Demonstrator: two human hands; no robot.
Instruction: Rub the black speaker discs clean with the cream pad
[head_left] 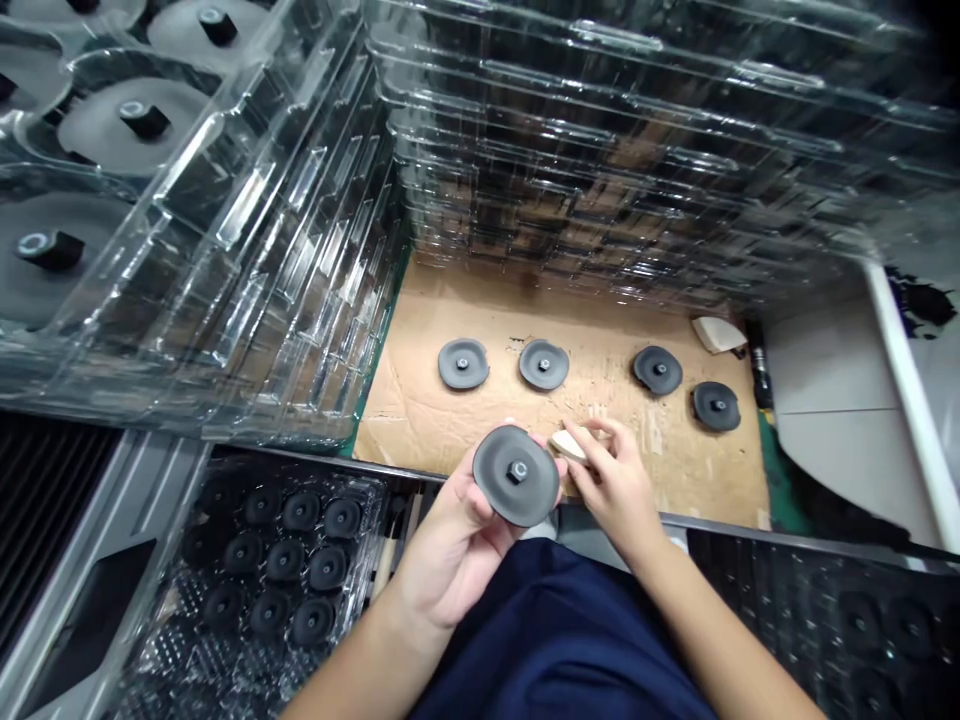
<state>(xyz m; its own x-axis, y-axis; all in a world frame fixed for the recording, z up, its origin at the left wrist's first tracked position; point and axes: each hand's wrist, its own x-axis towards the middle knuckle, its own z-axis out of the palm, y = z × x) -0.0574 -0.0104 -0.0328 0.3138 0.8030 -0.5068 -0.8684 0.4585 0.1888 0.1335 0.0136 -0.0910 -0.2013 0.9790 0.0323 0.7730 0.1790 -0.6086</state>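
Observation:
In my left hand [465, 535] I hold a dark grey rounded disc [499, 490] with a short black threaded stud at its centre, its stud side facing up. Between the fingers of my right hand [619, 480] is a small cream-coloured pad [570, 445], close to the disc's right edge; its material I cannot make out. Beyond my hands, on a cardboard sheet [420, 435], lie a similar disc [463, 364], a second disc [544, 364] to its right, and two more further right, a disc [667, 372] and a disc [716, 406].
Tall stacks of clear plastic trays [300, 190] rise at the left and back. A filled tray [330, 515] of discs sits low at left, another tray [825, 600] low at right. A cream block [718, 335] and a black tool [759, 365] lie near the sheet's right edge.

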